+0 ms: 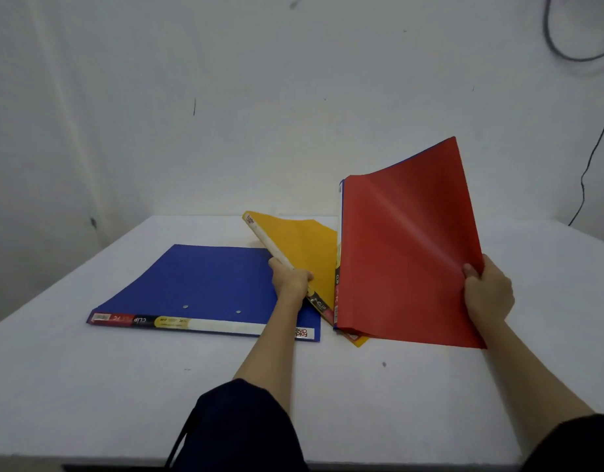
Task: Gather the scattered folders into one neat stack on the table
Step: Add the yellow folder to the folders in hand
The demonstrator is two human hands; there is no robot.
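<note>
A blue folder (198, 284) lies flat on the white table (362, 403), left of centre, its labelled spine facing me. My left hand (292, 277) grips the spine of a yellow folder (304, 247), which is tilted up off the table beside the blue one. My right hand (488, 291) holds the right edge of a red folder (406, 253), raised nearly upright with its lower edge near the table. A thin blue edge of another folder shows behind the red one. The yellow folder's right part is hidden behind the red folder.
A white wall rises just behind the table's far edge (328, 216). Dark cables (586, 165) hang on the wall at the right. The table's near edge (89, 459) runs along the bottom of the view.
</note>
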